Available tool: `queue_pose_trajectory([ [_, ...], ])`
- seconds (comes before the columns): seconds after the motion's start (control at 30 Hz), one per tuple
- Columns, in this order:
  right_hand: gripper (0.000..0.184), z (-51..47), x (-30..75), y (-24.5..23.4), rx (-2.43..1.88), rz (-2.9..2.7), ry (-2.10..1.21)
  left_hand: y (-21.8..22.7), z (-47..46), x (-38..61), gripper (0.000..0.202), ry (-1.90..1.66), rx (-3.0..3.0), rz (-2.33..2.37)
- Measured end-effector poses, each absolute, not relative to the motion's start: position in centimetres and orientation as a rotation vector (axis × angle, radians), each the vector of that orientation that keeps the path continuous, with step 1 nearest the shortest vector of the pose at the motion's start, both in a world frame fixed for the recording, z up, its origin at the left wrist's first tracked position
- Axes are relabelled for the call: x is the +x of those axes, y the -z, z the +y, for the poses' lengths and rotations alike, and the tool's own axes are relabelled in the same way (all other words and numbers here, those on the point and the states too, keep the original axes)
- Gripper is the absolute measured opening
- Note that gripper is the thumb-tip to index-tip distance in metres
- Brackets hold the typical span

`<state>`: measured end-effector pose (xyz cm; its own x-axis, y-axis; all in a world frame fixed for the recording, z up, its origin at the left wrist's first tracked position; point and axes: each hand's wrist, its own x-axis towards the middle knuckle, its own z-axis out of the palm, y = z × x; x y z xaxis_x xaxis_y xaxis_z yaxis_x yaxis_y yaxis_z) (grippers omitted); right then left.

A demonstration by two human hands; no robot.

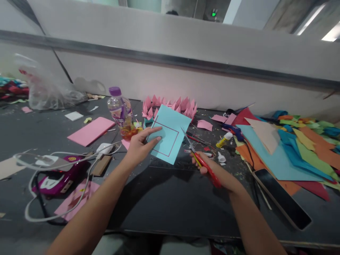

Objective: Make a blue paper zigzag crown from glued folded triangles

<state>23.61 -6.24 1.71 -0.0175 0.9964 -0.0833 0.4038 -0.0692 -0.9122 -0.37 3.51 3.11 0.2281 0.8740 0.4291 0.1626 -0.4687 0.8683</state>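
The left hand [139, 146] pinched the blue card [169, 134] above the tabletop [164, 202], while the right hand [212, 170], at its four o'clock, gripped red scissors [200, 157], blades parted, pointing eleven o'clock at the card's right edge.

Matt light-blue paper [168, 136] meets scissors [198, 159] with bright metal blades and glossy red plastic handles, above a dull, dark, scrap-littered table [164, 202]; nearby stand a clear plastic bottle [120, 111] and a glossy black phone [281, 196].
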Motion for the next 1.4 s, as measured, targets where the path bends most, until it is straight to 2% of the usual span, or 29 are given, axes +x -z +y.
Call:
queue_pose_trajectory([
  [0.1, 0.029, -6.3, 23.9, -0.1, -1.544, -1.372, -1.274, -3.1, 3.0, -0.1, 0.03, -1.257, 1.816, 0.936],
  [0.37, 0.015, -6.0, 24.8, 0.8, -1.517, -1.298, -1.322, -3.1, 2.8, 0.0, 0.031, -1.227, 1.842, 0.916],
  [1.4, 0.021, -6.5, 24.5, -0.5, -1.575, -1.321, -1.291, -3.7, 2.6, -0.6, 0.037, -0.886, 1.796, 0.74],
])
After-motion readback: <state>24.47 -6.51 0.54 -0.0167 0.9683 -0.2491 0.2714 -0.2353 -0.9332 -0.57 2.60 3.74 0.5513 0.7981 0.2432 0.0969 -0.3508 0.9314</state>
